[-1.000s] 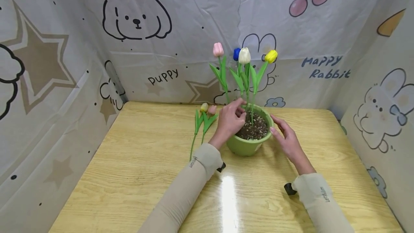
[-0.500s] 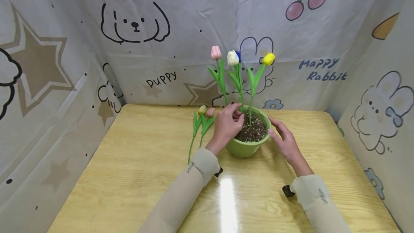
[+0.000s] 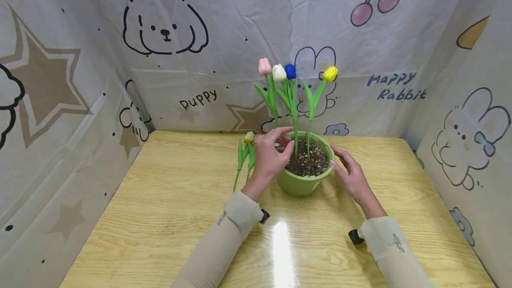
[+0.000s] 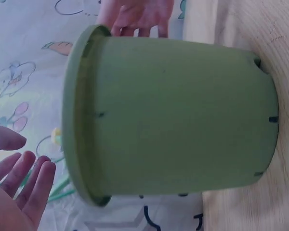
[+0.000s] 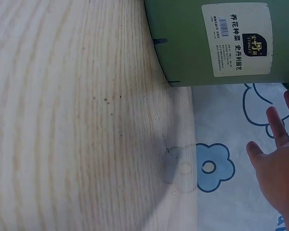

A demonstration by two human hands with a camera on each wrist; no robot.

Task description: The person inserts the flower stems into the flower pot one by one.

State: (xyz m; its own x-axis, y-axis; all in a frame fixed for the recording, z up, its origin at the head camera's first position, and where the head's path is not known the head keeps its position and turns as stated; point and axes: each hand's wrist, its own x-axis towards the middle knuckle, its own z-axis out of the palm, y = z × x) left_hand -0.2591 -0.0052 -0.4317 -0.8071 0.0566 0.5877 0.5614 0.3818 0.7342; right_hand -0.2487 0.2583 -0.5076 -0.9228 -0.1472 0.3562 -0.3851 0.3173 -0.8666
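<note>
A green flowerpot (image 3: pixel 302 186) of dark, speckled soil (image 3: pixel 306 166) stands on the table. Rising from it are artificial tulips: pink (image 3: pixel 265 66), white (image 3: pixel 279 73), blue (image 3: pixel 290 71) and yellow (image 3: pixel 330 74). My left hand (image 3: pixel 272 152) is at the pot's left rim, thumb and fingers apart beside the stems. In the left wrist view that hand (image 4: pixel 19 183) shows parted fingers with nothing between them. My right hand (image 3: pixel 354 177) has its fingertips at the right rim, fingers extended. The right wrist view shows this hand (image 5: pixel 279 159) beside the pot's labelled side (image 5: pixel 238 41).
Left of the pot, a loose pale-yellow tulip (image 3: pixel 250 137) and another green stem with leaves (image 3: pixel 251 157) lie on the wooden table (image 3: pixel 172 199), partly behind my left hand. A printed cloth (image 3: pixel 248 21) hangs behind and along both sides.
The white tulip has shifted left, from in front of the blue one to between pink and blue. My left hand has drawn slightly left, covering the loose pink bloom. My right hand stays at the rim.
</note>
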